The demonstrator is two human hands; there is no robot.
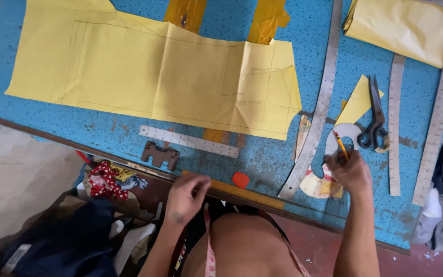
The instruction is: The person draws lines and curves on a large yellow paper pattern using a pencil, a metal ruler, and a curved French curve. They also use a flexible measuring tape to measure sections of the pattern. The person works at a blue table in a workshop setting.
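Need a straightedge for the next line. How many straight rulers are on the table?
3: a short steel ruler below the yellow paper, a long ruler right of the scissors, another long ruler beyond. More may be hidden.

A blue speckled table, worn along its near edge, carries a large yellow paper pattern with a short steel ruler and a dark metal bracket just below it. To the right lie a curved ruler, scissors, a straight rule, an L-square and folded yellow paper. An orange piece, perhaps chalk, sits near the edge.
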